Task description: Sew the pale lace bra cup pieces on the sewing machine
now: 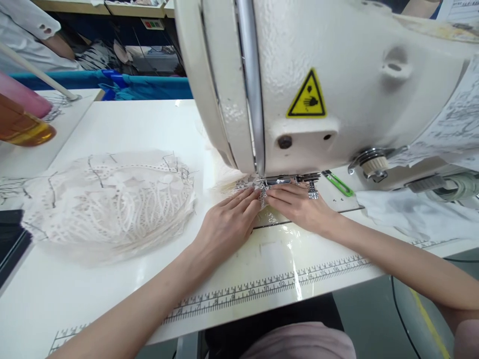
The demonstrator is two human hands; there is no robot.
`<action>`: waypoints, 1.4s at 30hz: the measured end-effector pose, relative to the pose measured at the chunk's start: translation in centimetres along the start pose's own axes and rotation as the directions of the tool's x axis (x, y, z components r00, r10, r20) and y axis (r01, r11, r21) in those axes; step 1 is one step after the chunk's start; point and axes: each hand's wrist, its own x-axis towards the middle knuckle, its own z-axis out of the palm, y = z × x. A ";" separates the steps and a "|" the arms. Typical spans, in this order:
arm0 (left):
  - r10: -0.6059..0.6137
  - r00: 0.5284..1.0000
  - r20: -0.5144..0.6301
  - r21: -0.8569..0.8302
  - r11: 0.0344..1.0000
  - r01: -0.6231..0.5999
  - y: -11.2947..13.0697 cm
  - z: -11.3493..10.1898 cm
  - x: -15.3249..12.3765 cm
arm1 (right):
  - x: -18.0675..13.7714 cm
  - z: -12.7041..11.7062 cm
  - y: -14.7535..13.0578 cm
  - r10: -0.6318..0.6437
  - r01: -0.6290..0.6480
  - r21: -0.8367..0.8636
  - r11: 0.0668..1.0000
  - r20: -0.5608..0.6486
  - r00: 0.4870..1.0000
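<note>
A cream sewing machine (329, 75) fills the upper right, its presser foot (279, 180) down over a small piece of white lace (243, 187). My left hand (228, 222) lies flat on the table, fingers stretched toward the foot and pressing the lace. My right hand (299, 204) rests beside it, fingers extended flat on the same lace just in front of the foot. The fingertips of both hands nearly touch. Part of the lace is hidden under the machine head.
A stack of lace pieces (108, 199) lies to the left on the white table (130, 279). Green snips (339, 183) lie right of the foot, white cloth (407, 214) beyond. A printed ruler (269, 286) runs along the front edge. An amber bottle (22, 127) sits far left.
</note>
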 end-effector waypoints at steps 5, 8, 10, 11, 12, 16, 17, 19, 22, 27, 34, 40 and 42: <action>-0.028 0.999 -0.026 0.013 1.000 0.028 0.2 0.1 -0.2 | 0.6 0.3 -0.9 0.091 -0.090 0.060 0.994 -0.027 0.995; -0.043 0.998 -0.044 -0.010 0.999 0.043 0.1 0.1 -0.2 | 0.6 0.8 -1.3 0.100 -0.095 0.067 0.993 -0.087 0.991; -0.022 0.999 -0.025 -0.024 0.999 0.022 -0.3 0.2 -0.2 | 0.5 1.1 -1.5 0.102 -0.096 0.060 0.994 -0.123 0.987; -0.006 1.000 -0.011 -0.025 1.000 0.006 -0.5 0.3 -0.3 | 0.4 1.2 -1.5 0.100 -0.093 0.060 0.994 -0.134 0.986; 0.011 1.000 0.002 -0.024 1.000 -0.011 -0.7 0.4 -0.3 | 0.4 1.3 -1.5 0.096 -0.088 0.064 0.994 -0.139 0.986; 0.011 0.999 0.043 -0.005 1.000 -0.011 -1.3 0.6 -0.6 | 0.2 1.4 -1.5 0.075 -0.062 0.096 0.993 -0.140 0.987; 0.008 0.999 0.051 -0.006 1.000 -0.008 -1.4 0.6 -0.6 | 0.2 1.4 -1.5 0.072 -0.058 0.100 0.993 -0.143 0.987; 0.007 0.998 0.058 -0.005 1.000 -0.007 -1.4 0.5 -0.6 | 0.2 1.5 -1.5 0.069 -0.054 0.103 0.993 -0.147 0.987; -0.006 0.998 0.057 -0.019 1.000 0.008 -1.3 0.4 -0.6 | 0.2 1.5 -1.5 0.069 -0.054 0.105 0.993 -0.143 0.987; -0.032 0.998 0.059 -0.032 0.999 0.034 -1.3 0.5 -0.5 | 0.2 1.3 -1.8 0.054 -0.052 0.020 0.998 -0.164 0.985; -0.022 0.998 0.053 0.027 0.999 0.021 -1.0 0.4 -0.3 | 0.2 1.1 -1.9 0.018 -0.026 -0.035 0.999 -0.202 0.979; -0.050 0.997 0.063 0.008 0.999 0.049 -0.7 0.4 -0.2 | 0.0 1.1 -1.4 0.024 -0.024 -0.003 1.000 -0.179 0.984; -0.047 0.997 0.059 0.013 0.999 0.046 -0.7 0.4 -0.2 | -0.1 1.0 -1.2 0.035 -0.031 0.025 0.999 -0.162 0.986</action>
